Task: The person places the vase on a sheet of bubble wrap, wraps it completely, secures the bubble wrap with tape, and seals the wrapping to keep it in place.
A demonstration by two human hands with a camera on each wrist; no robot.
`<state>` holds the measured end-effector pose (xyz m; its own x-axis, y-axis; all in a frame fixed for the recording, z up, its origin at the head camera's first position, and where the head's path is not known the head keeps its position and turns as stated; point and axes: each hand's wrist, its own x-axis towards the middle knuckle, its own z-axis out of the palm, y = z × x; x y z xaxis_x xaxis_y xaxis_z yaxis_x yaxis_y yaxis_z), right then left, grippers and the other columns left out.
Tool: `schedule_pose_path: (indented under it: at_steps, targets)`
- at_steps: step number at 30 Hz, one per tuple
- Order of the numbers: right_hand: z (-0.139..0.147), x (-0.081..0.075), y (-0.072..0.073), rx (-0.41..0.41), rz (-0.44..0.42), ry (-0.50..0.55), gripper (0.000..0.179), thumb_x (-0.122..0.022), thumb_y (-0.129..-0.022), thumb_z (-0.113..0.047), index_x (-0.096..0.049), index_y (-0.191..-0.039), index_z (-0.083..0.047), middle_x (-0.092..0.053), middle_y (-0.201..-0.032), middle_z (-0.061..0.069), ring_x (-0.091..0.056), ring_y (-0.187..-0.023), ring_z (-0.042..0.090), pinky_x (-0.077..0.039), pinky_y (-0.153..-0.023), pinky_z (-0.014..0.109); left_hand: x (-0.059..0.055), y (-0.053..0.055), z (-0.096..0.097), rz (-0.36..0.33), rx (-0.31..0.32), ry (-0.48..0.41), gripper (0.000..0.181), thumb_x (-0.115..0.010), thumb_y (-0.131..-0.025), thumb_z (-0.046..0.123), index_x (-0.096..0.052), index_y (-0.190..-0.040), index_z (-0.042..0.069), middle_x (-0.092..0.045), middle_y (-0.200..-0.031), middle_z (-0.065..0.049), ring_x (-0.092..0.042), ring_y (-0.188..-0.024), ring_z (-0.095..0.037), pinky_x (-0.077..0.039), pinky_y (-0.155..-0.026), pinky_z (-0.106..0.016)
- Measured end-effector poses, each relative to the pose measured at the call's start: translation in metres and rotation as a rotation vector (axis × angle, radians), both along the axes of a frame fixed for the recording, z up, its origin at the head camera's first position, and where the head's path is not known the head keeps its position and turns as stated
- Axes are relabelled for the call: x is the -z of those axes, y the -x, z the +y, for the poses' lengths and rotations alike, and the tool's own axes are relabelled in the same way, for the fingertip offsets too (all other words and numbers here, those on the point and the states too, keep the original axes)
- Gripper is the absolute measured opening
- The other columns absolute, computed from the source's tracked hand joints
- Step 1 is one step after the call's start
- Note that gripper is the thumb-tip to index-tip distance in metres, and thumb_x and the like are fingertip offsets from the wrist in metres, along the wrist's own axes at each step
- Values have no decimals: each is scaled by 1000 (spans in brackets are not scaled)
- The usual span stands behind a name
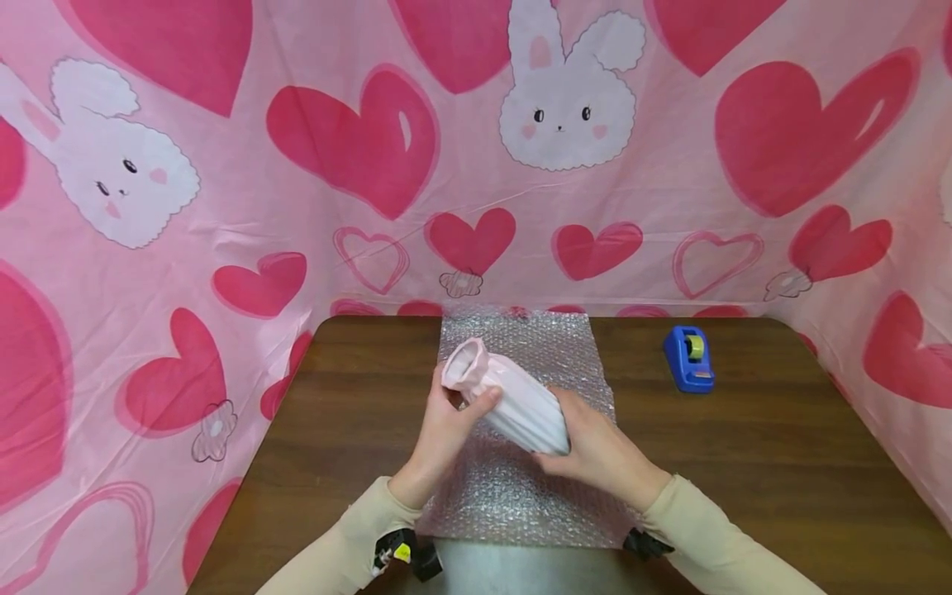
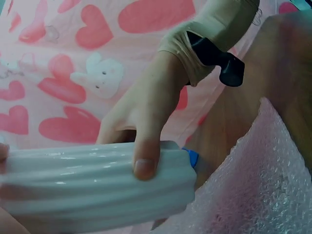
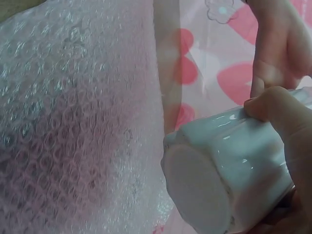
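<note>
A ribbed white vase [image 1: 519, 409] with a pinkish ruffled mouth is held tilted above a sheet of bubble wrap [image 1: 535, 504], its mouth toward the upper left. My left hand [image 1: 446, 434] grips it by the neck, thumb across the front. Around the lower end curls my right hand [image 1: 598, 442]. In the left wrist view the right hand [image 2: 146, 117] lays its thumb over the glossy ribs of the vase [image 2: 83, 190]. The flat round base of the vase [image 3: 195, 187] faces the right wrist view, with the right thumb [image 3: 275, 105] on its side.
The bubble wrap lies lengthwise over the brown wooden table [image 1: 357, 430], from the back edge to the front. A blue tape dispenser [image 1: 690, 360] stands at the back right. A pink curtain [image 1: 461, 182] with hearts and rabbits hangs behind and at the sides.
</note>
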<state>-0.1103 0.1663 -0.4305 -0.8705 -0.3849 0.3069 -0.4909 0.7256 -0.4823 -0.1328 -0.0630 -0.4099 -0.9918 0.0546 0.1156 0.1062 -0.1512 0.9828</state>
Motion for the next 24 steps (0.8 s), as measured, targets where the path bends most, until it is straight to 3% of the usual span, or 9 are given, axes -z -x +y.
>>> schedule_pose_path:
  at_steps: [3, 5, 7, 9, 12, 15, 17, 20, 24]
  targets:
    - [5, -1, 0, 1, 32, -11, 85, -93, -71, -29, -52, -139, -2, -64, -114, 7, -64, -93, 16, -59, -78, 37, 0, 2, -3, -17, -15, -23, 74, -69, -97, 34, -32, -151, -1, -47, -144, -21, -51, -127, -24, -42, -108, -34]
    - [9, -2, 0, 4, 40, -20, 85, -94, -70, -28, -52, -139, -2, -65, -116, 9, -65, -96, 19, -59, -80, 41, -2, 4, -7, 35, -45, -12, 79, -63, -99, 46, -28, -154, 1, -41, -151, -22, -43, -138, -29, -34, -117, -43]
    - [12, -3, 1, 1, 39, -33, 85, -94, -70, -27, -52, -139, -2, -65, -118, 11, -64, -98, 21, -59, -82, 45, -6, 6, -13, 134, -76, 50, 78, -62, -99, 49, -30, -155, 3, -39, -155, -19, -35, -147, -31, -24, -122, -51]
    - [15, -3, 2, -7, 45, -52, 85, -94, -70, -27, -52, -139, -1, -65, -119, 13, -64, -100, 23, -59, -83, 46, -10, 9, -20, 271, -94, 157, 73, -70, -97, 38, -37, -153, 5, -41, -156, -16, -34, -150, -30, -22, -123, -54]
    - [19, -3, 3, -20, 62, -91, 85, -95, -70, -27, -53, -138, 1, -65, -120, 14, -64, -100, 23, -59, -83, 46, -15, 14, -29, 538, -77, 404, 63, -83, -87, 18, -54, -141, 3, -56, -144, -13, -47, -142, -32, -28, -122, -54]
    - [22, -3, 5, -27, 72, -126, 85, -96, -69, -27, -54, -136, 3, -66, -117, 14, -64, -97, 21, -59, -81, 44, -19, 18, -34, 809, -12, 669, 61, -92, -77, 14, -63, -130, 2, -65, -130, -12, -58, -128, -32, -37, -117, -52]
    - [23, -3, 5, -27, 65, -141, 84, -97, -68, -27, -55, -135, 2, -65, -115, 12, -63, -95, 19, -58, -79, 42, -19, 19, -34, 940, 47, 817, 63, -95, -74, 19, -65, -127, 2, -67, -125, -12, -61, -123, -31, -40, -116, -49]
    - [24, -3, 6, -35, 65, -160, 83, -97, -66, -25, -56, -133, 2, -65, -113, 11, -62, -92, 18, -58, -77, 41, -16, 19, -32, 1028, 117, 985, 68, -95, -75, 31, -66, -130, 3, -66, -126, -10, -61, -121, -27, -46, -111, -42]
    - [25, -3, 6, -46, 75, -178, 83, -98, -65, -23, -57, -132, 5, -65, -113, 13, -63, -93, 20, -59, -78, 42, -10, 17, -28, 1069, 183, 1137, 70, -95, -75, 38, -67, -130, 5, -67, -128, -10, -62, -123, -27, -49, -108, -39]
